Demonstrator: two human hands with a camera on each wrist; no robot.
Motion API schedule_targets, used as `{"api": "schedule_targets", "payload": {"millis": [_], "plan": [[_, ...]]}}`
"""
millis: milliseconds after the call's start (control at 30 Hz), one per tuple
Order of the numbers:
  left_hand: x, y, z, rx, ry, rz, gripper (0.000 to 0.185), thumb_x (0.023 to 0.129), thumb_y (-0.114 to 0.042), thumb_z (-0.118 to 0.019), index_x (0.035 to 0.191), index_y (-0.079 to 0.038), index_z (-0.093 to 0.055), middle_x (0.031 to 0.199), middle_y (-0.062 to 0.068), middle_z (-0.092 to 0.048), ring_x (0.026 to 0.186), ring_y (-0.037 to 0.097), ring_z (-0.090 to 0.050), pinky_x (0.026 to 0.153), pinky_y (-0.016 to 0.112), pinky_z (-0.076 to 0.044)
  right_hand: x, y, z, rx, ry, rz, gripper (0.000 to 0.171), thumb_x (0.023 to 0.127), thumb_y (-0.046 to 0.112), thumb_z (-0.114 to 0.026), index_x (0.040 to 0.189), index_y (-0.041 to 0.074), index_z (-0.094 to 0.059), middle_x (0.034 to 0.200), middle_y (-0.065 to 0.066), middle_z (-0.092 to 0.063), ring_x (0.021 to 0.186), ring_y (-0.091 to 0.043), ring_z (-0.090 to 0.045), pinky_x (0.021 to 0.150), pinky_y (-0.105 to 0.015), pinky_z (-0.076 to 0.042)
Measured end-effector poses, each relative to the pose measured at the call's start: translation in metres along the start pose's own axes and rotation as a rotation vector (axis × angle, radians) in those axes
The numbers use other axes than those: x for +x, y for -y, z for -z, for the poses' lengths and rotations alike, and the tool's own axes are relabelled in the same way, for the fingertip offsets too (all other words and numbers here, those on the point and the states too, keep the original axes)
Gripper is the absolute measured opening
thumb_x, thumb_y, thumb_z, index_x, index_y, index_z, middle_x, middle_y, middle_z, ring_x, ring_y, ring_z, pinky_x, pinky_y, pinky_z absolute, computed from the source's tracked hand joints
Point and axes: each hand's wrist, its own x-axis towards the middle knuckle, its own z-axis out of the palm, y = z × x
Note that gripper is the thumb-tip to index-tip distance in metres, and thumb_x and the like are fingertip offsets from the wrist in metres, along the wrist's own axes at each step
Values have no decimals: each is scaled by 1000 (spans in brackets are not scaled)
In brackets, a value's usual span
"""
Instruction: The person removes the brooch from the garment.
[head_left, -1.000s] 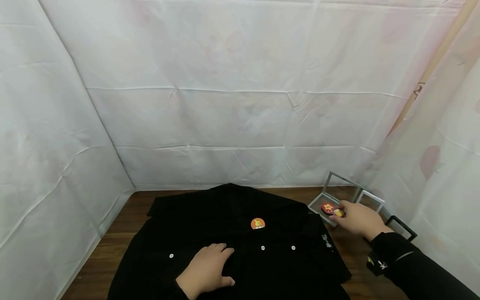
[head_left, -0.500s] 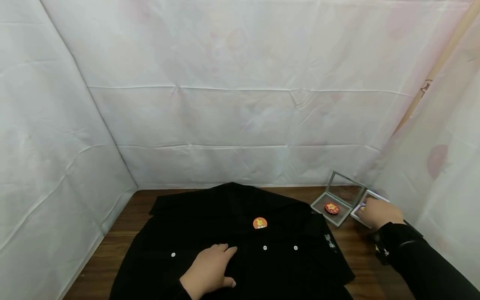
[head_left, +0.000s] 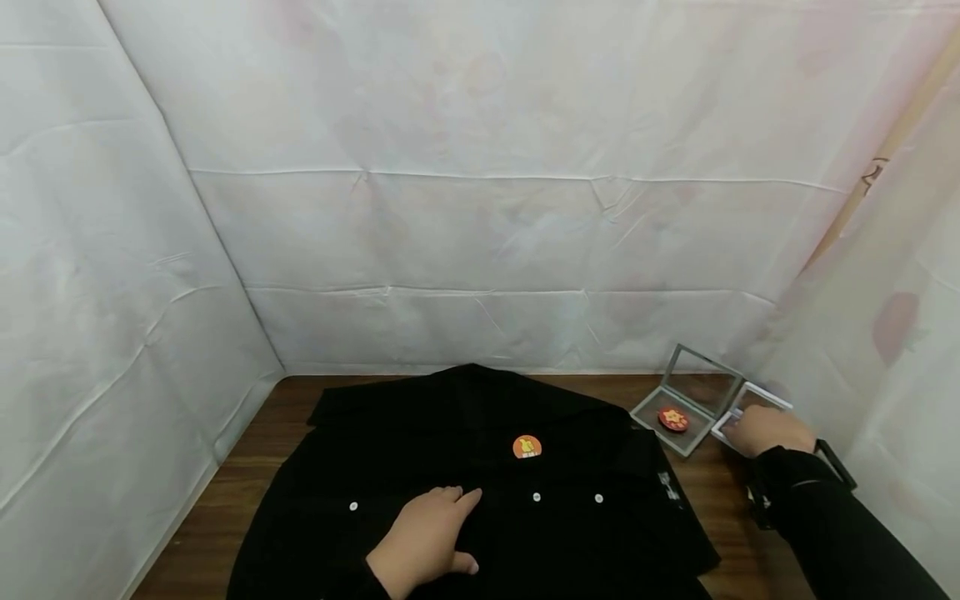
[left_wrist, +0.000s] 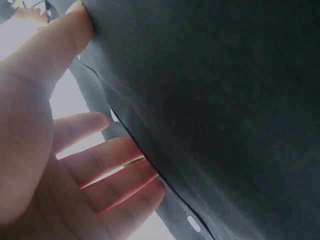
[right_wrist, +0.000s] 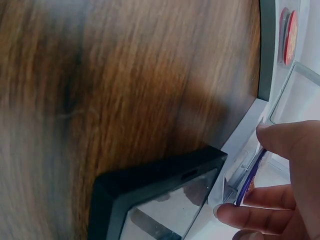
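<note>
the left hand (head_left: 423,546) lies flat, fingers straight, on the black jacket (head_left: 480,492) at the counter's near edge. the right hand (head_left: 765,431) pinches a small badge (right_wrist: 248,181) (edge-on) in the white case (head_left: 750,406) by the far right corner.

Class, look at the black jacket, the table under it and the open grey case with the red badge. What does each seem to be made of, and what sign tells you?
Jacket: matte black woven cloth, probably; it drapes and creases.
Table: wood or wood-look laminate; brown grain streaks, slight sheen.
Case: likely plastic frame with a clear, reflective lid.
</note>
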Motion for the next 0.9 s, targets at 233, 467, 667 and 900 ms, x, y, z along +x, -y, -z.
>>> {"api": "schedule_targets", "payload": {"millis": [233,467,667,900], "plan": [[-1,-1,2,1,-9,-12,88,72,-59,-88,143,-15,-61,137,13,-64,123,30,-63,100,48,-53,10,-10,-10,41,17,-45,54,98,45,-60,93,-9,-66,86,-24,-65,76,-37,-60,65,-55,-49],[1,1,-1,-5,10,1,87,72,-59,-88,142,-15,-61,138,13,-64,123,30,-62,100,48,-53,14,-15,-12,55,-21,6,66,97,48,-61,108,-17,-59,89,-27,-64,76,-37,-61,67,-56,-50],[3,-1,1,-9,40,14,86,72,-60,-88,142,-16,-61,138,13,-63,123,31,-62,100,49,-53,12,-13,-12,81,3,0,60,99,49,-58,92,-10,-64,77,-17,-63,69,-32,-58,64,-53,-51],[2,-2,4,0,40,20,86,72,-59,-88,141,-15,-62,137,13,-64,122,31,-63,99,49,-53,17,-15,-17,80,-11,-20,87,97,55,-61,118,-28,-44,93,-35,-61,79,-43,-64,70,-57,-52]]}}
